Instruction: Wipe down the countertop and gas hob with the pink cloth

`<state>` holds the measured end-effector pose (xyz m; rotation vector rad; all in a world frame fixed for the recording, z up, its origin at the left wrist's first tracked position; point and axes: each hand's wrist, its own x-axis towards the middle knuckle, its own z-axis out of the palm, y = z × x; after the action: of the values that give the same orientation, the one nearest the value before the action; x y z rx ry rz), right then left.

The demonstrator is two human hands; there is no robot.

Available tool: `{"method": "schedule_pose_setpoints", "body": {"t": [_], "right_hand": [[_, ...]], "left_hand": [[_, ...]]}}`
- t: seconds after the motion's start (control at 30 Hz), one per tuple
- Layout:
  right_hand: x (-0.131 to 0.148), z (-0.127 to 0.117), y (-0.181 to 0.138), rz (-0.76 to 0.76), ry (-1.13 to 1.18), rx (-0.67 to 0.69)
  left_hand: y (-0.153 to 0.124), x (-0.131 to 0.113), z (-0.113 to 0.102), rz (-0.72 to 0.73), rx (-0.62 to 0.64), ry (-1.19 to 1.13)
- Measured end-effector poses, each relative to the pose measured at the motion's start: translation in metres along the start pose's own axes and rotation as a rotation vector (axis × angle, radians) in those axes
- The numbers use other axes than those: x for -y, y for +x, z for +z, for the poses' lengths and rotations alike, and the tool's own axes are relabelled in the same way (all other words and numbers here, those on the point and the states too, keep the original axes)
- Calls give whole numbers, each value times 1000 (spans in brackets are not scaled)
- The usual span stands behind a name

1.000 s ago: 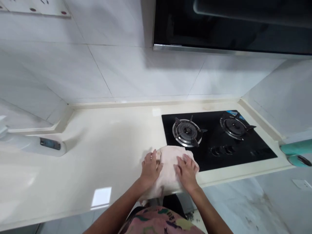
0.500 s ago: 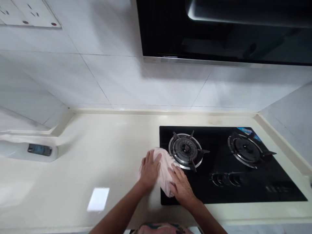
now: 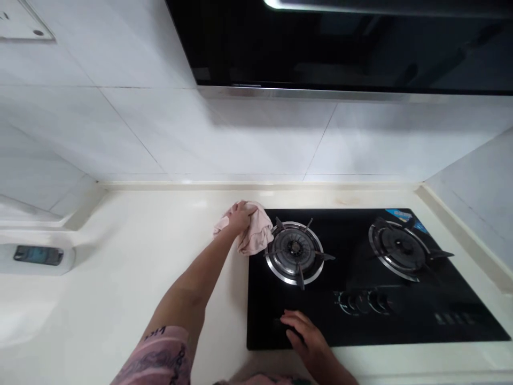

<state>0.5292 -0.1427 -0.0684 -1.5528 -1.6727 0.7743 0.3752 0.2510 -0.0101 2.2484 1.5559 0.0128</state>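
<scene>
My left hand (image 3: 239,218) is stretched forward and grips a pale pink cloth (image 3: 256,232). The bunched cloth lies partly on the cream countertop (image 3: 160,267) and partly over the rear left corner of the black glass gas hob (image 3: 340,235), beside the left burner (image 3: 295,248). My right hand (image 3: 306,338) is at the hob's front left edge, holding nothing, its fingers loosely extended and thumb apart. Whether its fingertips touch the glass I cannot tell.
The right burner (image 3: 401,246) has a dark pan support, and control knobs (image 3: 363,302) sit near the hob's front. A black range hood (image 3: 340,48) overhangs the back. At the far left lies a white appliance with a dark display (image 3: 38,255). Tiled wall (image 3: 248,139) closes the rear.
My left hand has moved away from me with the cloth, towards the hob's rear left corner. My right hand has let go of the cloth and drawn back. The view has shifted right.
</scene>
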Motion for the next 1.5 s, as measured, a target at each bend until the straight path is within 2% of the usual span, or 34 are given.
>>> {"method": "schedule_pose_setpoints", "body": {"t": [0.07, 0.17, 0.3, 0.43, 0.57, 0.7, 0.87, 1.0, 1.07, 1.17, 1.3, 1.4, 1.5], "right_hand": [[-1, 0, 0, 20, 9, -21], [1, 0, 8, 7, 28, -13], [5, -6, 21, -19, 62, 13], [5, -10, 26, -17, 71, 26], [12, -3, 22, -13, -19, -23], [31, 7, 13, 34, -102, -108], [60, 31, -6, 95, -86, -351], [67, 66, -7, 146, -136, -457], [64, 81, 0, 106, -231, -477], [57, 88, 14, -34, -358, -393], [52, 73, 30, -105, -391, -279], [44, 55, 31, -160, -376, -138], [32, 35, 23, -194, -373, -22]], "left_hand": [[-1, -12, 6, -35, -40, -12], [-26, -22, 25, 15, -172, 42], [-85, -16, 50, 94, -242, 141], [-150, 2, 64, 73, -255, 201], [-210, 14, 79, 130, -286, 234], [-251, 12, 96, 264, -257, 183], [-269, -9, 105, 418, -93, 50], [-274, -22, 110, 621, 71, -47], [-277, -23, 115, 669, 106, -88], [-280, -18, 127, 573, 3, -146], [-283, -12, 142, 425, -232, -176], [-286, -14, 147, 424, -342, -116], [-289, -18, 146, 467, -348, -56]]}}
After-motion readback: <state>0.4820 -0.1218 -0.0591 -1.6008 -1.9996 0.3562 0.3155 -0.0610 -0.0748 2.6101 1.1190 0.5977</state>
